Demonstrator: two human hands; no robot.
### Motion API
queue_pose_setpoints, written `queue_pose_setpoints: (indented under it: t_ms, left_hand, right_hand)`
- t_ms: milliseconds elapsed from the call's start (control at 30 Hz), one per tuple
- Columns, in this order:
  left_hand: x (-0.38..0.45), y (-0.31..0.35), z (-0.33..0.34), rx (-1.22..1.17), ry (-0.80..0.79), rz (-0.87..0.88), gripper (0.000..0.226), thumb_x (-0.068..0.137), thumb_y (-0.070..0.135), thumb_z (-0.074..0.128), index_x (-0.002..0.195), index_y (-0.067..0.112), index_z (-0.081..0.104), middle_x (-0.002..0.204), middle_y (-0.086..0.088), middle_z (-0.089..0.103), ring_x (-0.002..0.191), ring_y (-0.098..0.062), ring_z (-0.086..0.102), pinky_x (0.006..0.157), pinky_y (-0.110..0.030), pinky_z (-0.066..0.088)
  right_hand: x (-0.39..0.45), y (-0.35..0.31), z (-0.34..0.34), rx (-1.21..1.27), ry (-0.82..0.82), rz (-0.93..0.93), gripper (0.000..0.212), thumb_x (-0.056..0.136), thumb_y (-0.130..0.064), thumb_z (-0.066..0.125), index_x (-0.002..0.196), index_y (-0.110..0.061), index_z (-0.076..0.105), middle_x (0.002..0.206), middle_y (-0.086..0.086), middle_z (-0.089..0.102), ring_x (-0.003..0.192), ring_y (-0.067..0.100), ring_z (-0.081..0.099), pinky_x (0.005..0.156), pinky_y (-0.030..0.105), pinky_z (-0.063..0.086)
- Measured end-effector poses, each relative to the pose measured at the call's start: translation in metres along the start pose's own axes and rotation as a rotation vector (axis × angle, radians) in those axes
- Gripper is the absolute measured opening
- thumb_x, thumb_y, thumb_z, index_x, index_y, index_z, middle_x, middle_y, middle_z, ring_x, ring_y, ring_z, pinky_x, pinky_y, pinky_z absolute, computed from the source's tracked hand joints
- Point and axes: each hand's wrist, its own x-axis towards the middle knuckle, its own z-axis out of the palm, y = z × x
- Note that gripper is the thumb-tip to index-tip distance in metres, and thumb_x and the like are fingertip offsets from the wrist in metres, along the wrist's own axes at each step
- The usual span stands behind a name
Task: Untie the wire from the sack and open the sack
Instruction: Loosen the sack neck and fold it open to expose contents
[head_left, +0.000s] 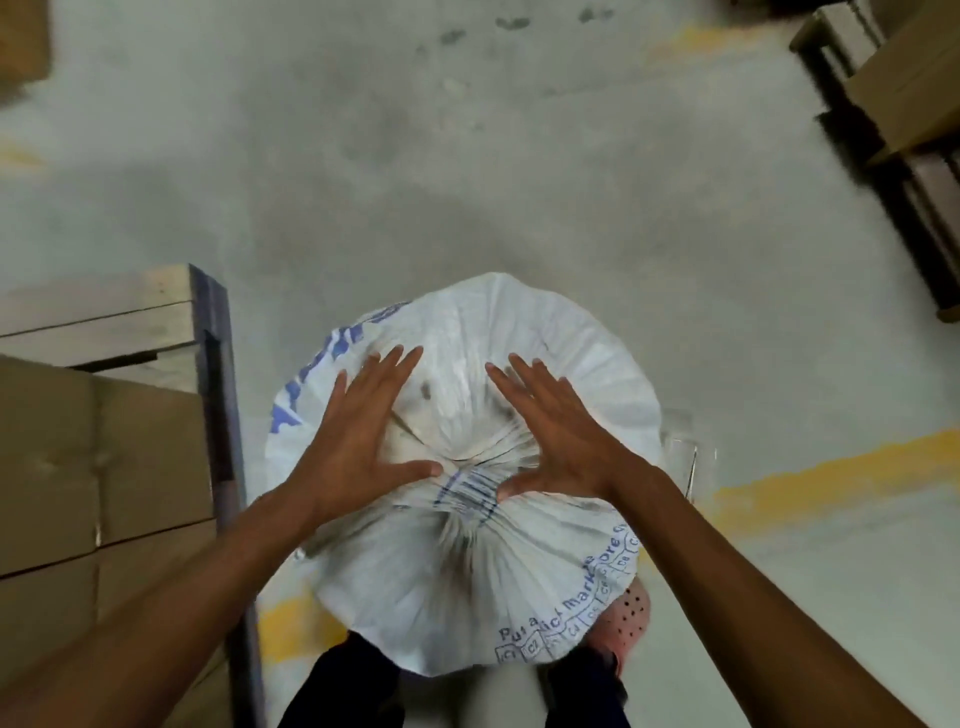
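Note:
A white woven sack with blue print stands upright on the concrete floor just in front of my legs. Its mouth is gathered into a tight neck in the middle, with pleats fanning out all around. No wire shows clearly at the neck. My left hand lies flat on the sack's top left of the neck, fingers spread, thumb tip at the neck. My right hand rests flat on the right side, fingers spread, thumb tip touching the neck's other side. Neither hand grips anything.
Stacked cardboard boxes on a wooden pallet stand close on the left. More boxes on a pallet are at the far right. Yellow floor lines run past the sack. A pink perforated shoe shows under the sack's right edge.

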Motion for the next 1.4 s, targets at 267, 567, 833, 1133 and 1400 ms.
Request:
queue_pose_setpoints:
  t_ms: [267, 567, 833, 1133, 1400]
  left_hand:
    - [-0.058, -0.047, 0.002, -0.25, 0.08, -0.177, 0.136, 0.06, 0.102, 0.053, 0.163, 0.023, 0.01, 0.176, -0.001, 0.011, 0.163, -0.021, 0.013, 0.133, -0.046, 0.017]
    - [-0.082, -0.093, 0.015, -0.315, 0.159, -0.239, 0.139, 0.064, 0.086, 0.079, 0.168, 0.039, 0.0, 0.175, 0.022, 0.01, 0.155, 0.013, 0.012, 0.123, -0.029, 0.027]
    - [-0.088, -0.1, -0.003, -0.355, 0.173, -0.196, 0.148, 0.057, 0.078, 0.09, 0.168, 0.038, 0.001, 0.176, 0.017, 0.013, 0.161, -0.005, 0.018, 0.126, -0.036, 0.028]
    - [-0.087, -0.092, 0.003, -0.356, 0.176, -0.178, 0.137, 0.06, 0.089, 0.078, 0.166, 0.046, 0.002, 0.167, 0.039, 0.009, 0.152, 0.017, 0.015, 0.119, -0.022, 0.025]
    - [-0.08, -0.08, 0.011, -0.363, 0.15, -0.184, 0.13, 0.063, 0.091, 0.074, 0.164, 0.05, 0.004, 0.165, 0.041, 0.009, 0.148, 0.021, 0.015, 0.12, -0.024, 0.026]
  right_hand:
    - [0.057, -0.062, 0.031, -0.13, -0.085, -0.137, 0.135, 0.07, -0.081, 0.077, 0.165, -0.04, -0.01, 0.174, -0.009, -0.023, 0.159, 0.02, -0.025, 0.129, 0.059, -0.001]
    - [0.105, -0.103, 0.029, -0.508, -0.328, -0.409, 0.118, 0.069, -0.091, 0.065, 0.158, -0.017, 0.042, 0.174, 0.003, 0.021, 0.163, 0.022, -0.007, 0.13, 0.043, -0.009]
    - [0.099, -0.127, 0.038, -0.501, -0.388, -0.562, 0.072, 0.069, -0.093, 0.062, 0.083, -0.025, 0.042, 0.095, 0.003, 0.072, 0.117, 0.024, 0.066, 0.126, 0.043, 0.029]
    - [0.075, -0.132, 0.039, -0.283, -0.503, -0.316, 0.073, 0.065, -0.093, 0.064, 0.107, -0.035, 0.053, 0.083, -0.025, 0.051, 0.067, -0.004, 0.049, 0.06, 0.018, 0.033]
    - [0.047, -0.104, 0.049, -0.548, -0.573, -0.291, 0.121, 0.062, -0.107, 0.038, 0.156, -0.032, 0.04, 0.132, -0.007, 0.065, 0.109, 0.024, 0.068, 0.074, 0.032, 0.043]
